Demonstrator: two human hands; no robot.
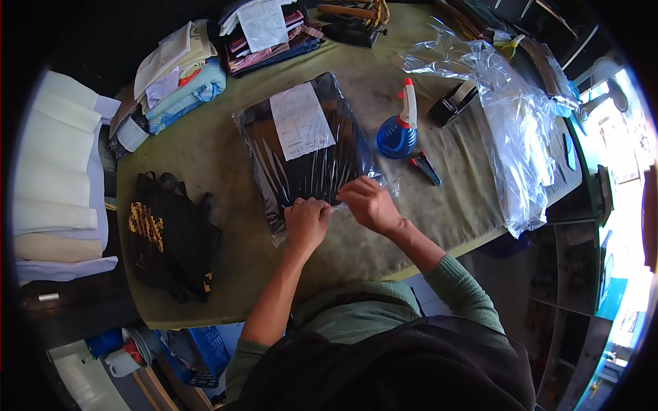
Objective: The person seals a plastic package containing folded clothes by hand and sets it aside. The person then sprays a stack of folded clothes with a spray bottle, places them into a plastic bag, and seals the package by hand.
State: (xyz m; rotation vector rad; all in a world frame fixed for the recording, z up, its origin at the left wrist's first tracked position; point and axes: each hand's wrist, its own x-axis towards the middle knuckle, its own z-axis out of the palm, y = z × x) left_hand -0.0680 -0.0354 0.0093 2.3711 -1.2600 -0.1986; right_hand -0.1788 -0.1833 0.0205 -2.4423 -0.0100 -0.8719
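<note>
A flat stack of dark folded cloth in a clear plastic bag lies on the cloth-covered table, its plastic drawn into creases near me. On its upper part rests a white paper slip with print on it. My left hand pinches the bag's near edge, a ring on one finger. Just to the right, my right hand has its fingers pressed together at the same edge, closed on the plastic. A blue spray bottle with a red and white head stands beyond my right hand, next to a small stapler-like tool.
Folded clothes and another pile with a paper sit at the back left, an iron at the back. A black bag lies left. Clear plastic sheets cover the right side, by a black tape dispenser.
</note>
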